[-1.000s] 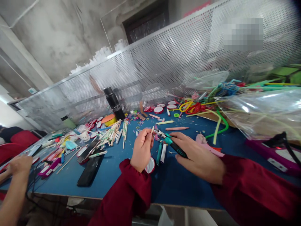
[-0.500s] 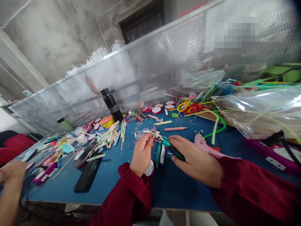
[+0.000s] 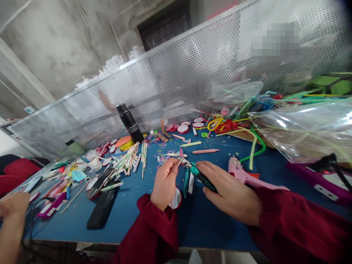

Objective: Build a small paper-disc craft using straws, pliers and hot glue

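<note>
My left hand point(image 3: 164, 183) is closed in a pinch on a small stick-like piece that I cannot make out, held over the blue table point(image 3: 132, 209). My right hand point(image 3: 231, 192) grips small pliers with teal and black handles point(image 3: 202, 176); their metal jaws meet the piece at my left fingertips. Both sleeves are dark red. A red-rimmed white disc point(image 3: 176, 200) lies partly under my left wrist, and a teal stick and a white stick point(image 3: 188, 181) lie just below the pliers.
A black flask point(image 3: 129, 123) stands by the perforated metal screen point(image 3: 192, 69). Wooden sticks point(image 3: 132, 157), two phones point(image 3: 103, 194), a pink glue gun point(image 3: 242, 172), coloured tubes point(image 3: 242, 124) and a clear plastic bag point(image 3: 305, 128) lie about. Another person's hand point(image 3: 12, 205) is at far left.
The stick piece in my left pinch stood upright a second ago; the pliers' jaws now sit right at my fingertips. Both hands have sunk slightly in the picture as the view shifted.
</note>
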Tool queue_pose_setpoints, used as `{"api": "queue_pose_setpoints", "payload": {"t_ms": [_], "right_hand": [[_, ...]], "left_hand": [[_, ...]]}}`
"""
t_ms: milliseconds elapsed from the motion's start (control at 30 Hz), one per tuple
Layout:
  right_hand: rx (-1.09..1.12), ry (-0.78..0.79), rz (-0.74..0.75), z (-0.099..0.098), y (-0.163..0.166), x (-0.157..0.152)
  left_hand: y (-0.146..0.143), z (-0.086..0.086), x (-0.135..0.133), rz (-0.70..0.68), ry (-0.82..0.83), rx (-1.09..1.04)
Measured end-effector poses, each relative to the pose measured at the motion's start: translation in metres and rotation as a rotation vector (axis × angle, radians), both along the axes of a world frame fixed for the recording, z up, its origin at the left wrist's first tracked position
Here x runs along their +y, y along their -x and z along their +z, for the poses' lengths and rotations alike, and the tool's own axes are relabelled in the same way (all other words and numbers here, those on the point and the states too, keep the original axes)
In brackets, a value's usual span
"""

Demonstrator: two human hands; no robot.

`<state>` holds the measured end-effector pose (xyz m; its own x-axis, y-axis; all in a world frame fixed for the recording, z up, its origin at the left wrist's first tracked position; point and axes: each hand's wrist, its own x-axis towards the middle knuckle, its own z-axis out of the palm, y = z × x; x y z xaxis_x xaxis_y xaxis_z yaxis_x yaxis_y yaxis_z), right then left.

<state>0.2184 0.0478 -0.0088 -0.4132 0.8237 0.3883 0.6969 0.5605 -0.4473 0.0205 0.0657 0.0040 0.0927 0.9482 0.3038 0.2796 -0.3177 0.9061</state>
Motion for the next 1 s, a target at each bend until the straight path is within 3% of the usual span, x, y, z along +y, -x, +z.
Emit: {"api": "queue_pose_setpoints", "payload": {"t_ms": [600,867,1000], "right_hand": [[0.082,-0.049,-0.042,-0.006,0.004,0.001],[0.095,0.069,-0.018,-0.011,0.001,0.009],[0.058,0.138,-0.094,-0.006,0.004,0.006]], "left_hand": [[0.000,0.002,-0.006,0.085,-0.104,0.099],[0.000,0.008,-0.004,0.023,-0.191,0.193],[-0.002,0.008,-0.004,0.014,-0.188,0.204]]}}
